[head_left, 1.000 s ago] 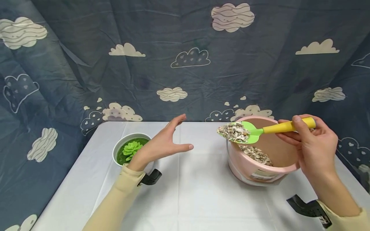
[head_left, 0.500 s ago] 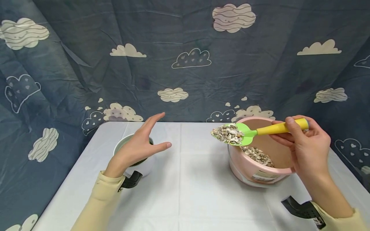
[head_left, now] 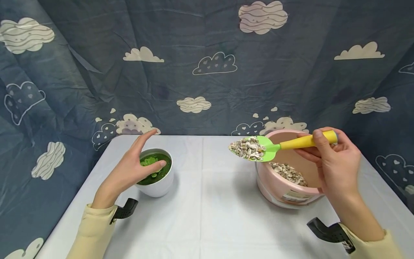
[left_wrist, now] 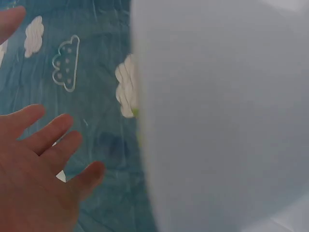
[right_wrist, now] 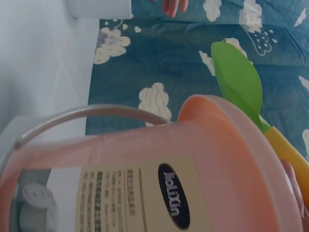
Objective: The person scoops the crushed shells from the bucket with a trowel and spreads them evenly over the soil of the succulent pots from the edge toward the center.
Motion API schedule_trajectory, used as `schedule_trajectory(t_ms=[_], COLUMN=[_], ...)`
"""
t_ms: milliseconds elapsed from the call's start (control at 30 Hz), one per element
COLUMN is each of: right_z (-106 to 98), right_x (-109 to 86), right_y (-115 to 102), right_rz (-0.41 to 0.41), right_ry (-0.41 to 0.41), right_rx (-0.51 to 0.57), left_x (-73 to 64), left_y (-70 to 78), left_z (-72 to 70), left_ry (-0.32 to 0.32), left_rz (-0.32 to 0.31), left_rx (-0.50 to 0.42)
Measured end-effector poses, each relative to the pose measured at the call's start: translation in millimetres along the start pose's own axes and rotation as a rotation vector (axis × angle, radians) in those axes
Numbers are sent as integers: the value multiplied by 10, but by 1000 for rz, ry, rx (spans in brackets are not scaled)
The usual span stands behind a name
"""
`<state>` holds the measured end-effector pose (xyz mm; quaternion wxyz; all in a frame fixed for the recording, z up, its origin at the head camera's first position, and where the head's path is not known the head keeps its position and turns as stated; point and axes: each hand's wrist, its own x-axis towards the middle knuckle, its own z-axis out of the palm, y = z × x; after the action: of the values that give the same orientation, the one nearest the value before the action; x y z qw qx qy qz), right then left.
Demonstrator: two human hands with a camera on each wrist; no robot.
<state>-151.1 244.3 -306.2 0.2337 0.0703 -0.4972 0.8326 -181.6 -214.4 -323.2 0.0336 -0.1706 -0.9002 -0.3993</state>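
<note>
My right hand grips the yellow handle of a small garden trowel. Its green blade carries a heap of pale gravel and hangs over the left rim of a pink bucket. More gravel lies inside the bucket. At the left, my left hand has its fingers spread and holds nothing. It is beside a white pot with a green succulent, partly covering the plant in the head view. The pot's white side fills much of the left wrist view.
A white cloth covers the table. Behind it hangs a dark blue curtain with cloud prints. The bucket has a pale carrying handle and a printed label. Black wrist cameras sit on both sleeves.
My left hand has moved left across the pot, so more of the pot shows. The right hand has carried the loaded trowel a little to the left.
</note>
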Motion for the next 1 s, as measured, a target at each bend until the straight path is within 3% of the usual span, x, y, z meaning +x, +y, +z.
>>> schedule_trajectory(t_ms=[233,533,1000], right_z=[47,59,119], right_x=[-14,-40,-70], right_y=[33,49,77], right_rz=[6,10,35], right_ry=[-32,-55,-50], right_rx=[-3,-11,-28], left_x=[-160,-312,-361], left_y=[-199,-482,-755], left_z=[-42,-45,-8], left_ry=[28,-46,-43], left_rz=[-25,-143,-133], left_rx=[-28,-108,-237])
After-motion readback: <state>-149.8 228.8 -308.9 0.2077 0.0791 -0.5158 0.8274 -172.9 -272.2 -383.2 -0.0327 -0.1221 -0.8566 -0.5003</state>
